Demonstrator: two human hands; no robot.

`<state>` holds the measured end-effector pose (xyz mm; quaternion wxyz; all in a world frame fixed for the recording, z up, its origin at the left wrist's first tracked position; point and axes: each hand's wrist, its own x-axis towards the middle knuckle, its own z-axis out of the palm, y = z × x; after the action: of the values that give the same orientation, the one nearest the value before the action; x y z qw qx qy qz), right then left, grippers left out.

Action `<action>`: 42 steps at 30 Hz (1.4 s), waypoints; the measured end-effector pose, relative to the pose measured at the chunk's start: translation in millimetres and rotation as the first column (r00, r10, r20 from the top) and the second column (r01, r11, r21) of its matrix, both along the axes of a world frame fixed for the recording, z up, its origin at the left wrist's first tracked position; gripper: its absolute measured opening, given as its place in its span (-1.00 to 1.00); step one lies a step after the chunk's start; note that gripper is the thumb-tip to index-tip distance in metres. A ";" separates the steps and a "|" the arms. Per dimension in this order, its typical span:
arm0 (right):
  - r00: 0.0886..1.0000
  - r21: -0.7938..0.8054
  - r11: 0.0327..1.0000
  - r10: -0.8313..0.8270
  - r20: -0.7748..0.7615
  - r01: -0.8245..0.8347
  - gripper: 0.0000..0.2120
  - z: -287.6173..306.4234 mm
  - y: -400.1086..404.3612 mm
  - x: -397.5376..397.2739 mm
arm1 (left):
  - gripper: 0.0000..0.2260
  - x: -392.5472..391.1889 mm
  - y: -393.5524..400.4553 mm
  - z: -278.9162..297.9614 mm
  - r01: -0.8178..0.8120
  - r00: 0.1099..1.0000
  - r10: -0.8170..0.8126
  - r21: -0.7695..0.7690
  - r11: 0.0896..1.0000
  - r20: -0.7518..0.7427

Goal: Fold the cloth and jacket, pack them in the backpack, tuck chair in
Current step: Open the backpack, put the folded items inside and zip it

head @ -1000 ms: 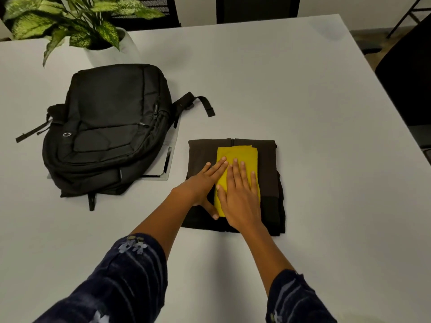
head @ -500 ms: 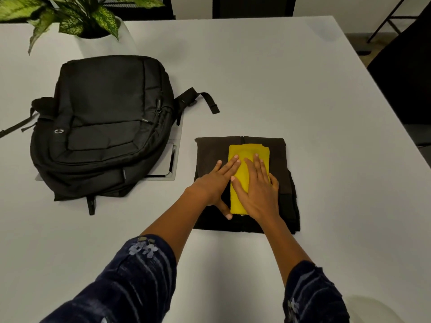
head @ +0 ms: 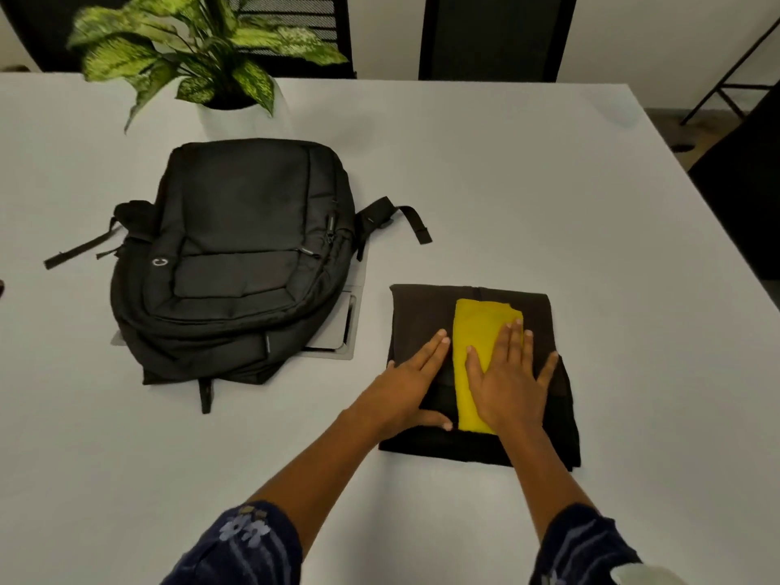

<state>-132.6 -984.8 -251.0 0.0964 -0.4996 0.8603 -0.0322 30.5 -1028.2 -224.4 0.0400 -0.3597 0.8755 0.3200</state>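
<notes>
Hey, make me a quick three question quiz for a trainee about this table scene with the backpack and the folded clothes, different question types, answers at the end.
1. True or false: the yellow cloth lies on top of the folded dark jacket.
2. Multiple choice: the left hand lies flat on A) the backpack, B) the jacket beside the cloth, C) the plant pot.
3. Fill in: the right hand presses flat on the ____ cloth.

Key
1. True.
2. B.
3. Yellow; its fingers are straight, partly over the cloth and partly over the jacket.
</notes>
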 end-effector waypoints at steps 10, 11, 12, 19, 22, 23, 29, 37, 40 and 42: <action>0.986 -0.088 0.985 0.143 -0.088 -0.151 -0.21 25.5 20.7 49.7 | -0.53 166.1 -58.1 8.6 -0.487 0.859 0.508 -0.416 0.768 -0.068; 0.986 -0.065 0.986 0.151 -0.069 -0.155 -0.21 22.4 24.4 56.6 | -0.51 176.2 -63.4 8.5 -0.495 0.843 0.536 -0.439 0.750 -0.035; 0.987 -0.048 0.987 0.151 -0.062 -0.154 -0.20 19.5 25.5 60.0 | -0.49 184.5 -67.5 7.6 -0.496 0.824 0.567 -0.474 0.728 0.008; 0.984 0.015 0.986 0.164 -0.071 -0.163 -0.11 16.4 18.1 58.0 | -0.66 205.0 -87.7 6.0 -0.418 0.763 0.621 -0.596 0.686 0.181; 0.981 0.042 0.983 0.182 -0.070 -0.180 -0.07 17.2 18.9 55.1 | -0.66 208.8 -91.2 15.6 -0.350 0.783 0.566 -0.570 0.743 0.257; 0.979 0.054 0.981 0.188 -0.074 -0.184 -0.07 16.7 18.9 53.7 | -0.63 210.6 -90.6 19.0 -0.337 0.782 0.557 -0.563 0.755 0.279; 0.965 0.149 0.958 0.255 -0.062 -0.244 -0.06 16.9 19.2 42.2 | -0.74 215.6 -80.4 36.2 -0.254 0.720 0.582 -0.637 0.727 0.377; 0.953 0.100 0.948 0.296 0.066 -0.301 -0.25 45.9 18.5 40.9 | -0.74 213.9 -26.6 47.5 -0.263 0.749 0.568 -0.634 0.727 0.341; 0.920 -0.021 0.923 0.386 0.075 -0.385 -0.28 60.5 27.4 68.9 | -0.72 209.3 2.1 48.3 -0.271 0.761 0.556 -0.617 0.739 0.333; 0.876 -0.059 0.881 0.472 0.096 -0.469 -0.30 66.8 37.7 92.2 | -0.71 205.9 20.0 49.2 -0.276 0.764 0.551 -0.603 0.748 0.334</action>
<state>-40.4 -947.1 -184.2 0.1388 -0.6927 0.7060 -0.0491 236.4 -1008.2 -175.2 0.0883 -0.6173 0.7811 -0.0311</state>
